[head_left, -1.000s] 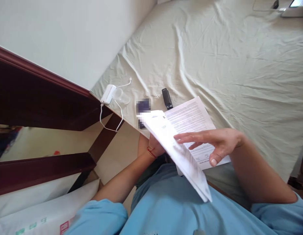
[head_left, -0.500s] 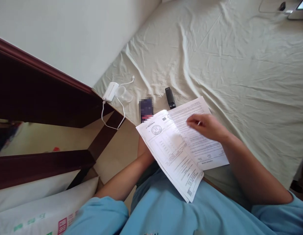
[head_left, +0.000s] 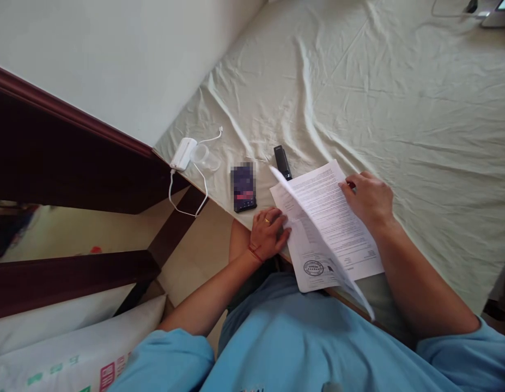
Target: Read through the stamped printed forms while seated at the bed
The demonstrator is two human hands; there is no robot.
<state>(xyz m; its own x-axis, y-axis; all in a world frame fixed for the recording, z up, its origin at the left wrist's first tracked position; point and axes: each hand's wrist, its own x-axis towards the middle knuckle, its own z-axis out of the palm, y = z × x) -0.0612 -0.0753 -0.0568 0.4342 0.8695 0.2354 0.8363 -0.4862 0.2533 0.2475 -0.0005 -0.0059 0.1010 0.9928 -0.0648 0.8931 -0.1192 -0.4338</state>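
Printed paper sheets [head_left: 338, 212] lie open at the bed's edge in front of me. One page [head_left: 313, 218] stands up between the two sides, seen nearly edge-on. On the page at the left, a round dark stamp [head_left: 313, 268] shows. My left hand [head_left: 269, 233], with a ring and a red wrist string, rests with its fingers stretched out at the left edge of the papers. My right hand [head_left: 369, 198] has its thumb and curled fingers at the right edge of the sheets, closed on that edge. Its fingertips are partly hidden.
A phone [head_left: 244, 202] and a small black device [head_left: 282, 161] lie beyond the papers. Left of them are a clear plastic cup [head_left: 207, 158] and a white adapter [head_left: 183, 154] with a cable. A dark wooden frame [head_left: 72, 277] stands left; a device [head_left: 499, 17] lies far right.
The stamped page has swung up off my lap side toward the right. My left hand has come into view at the papers' left edge. My right hand has moved right to the sheet's edge.
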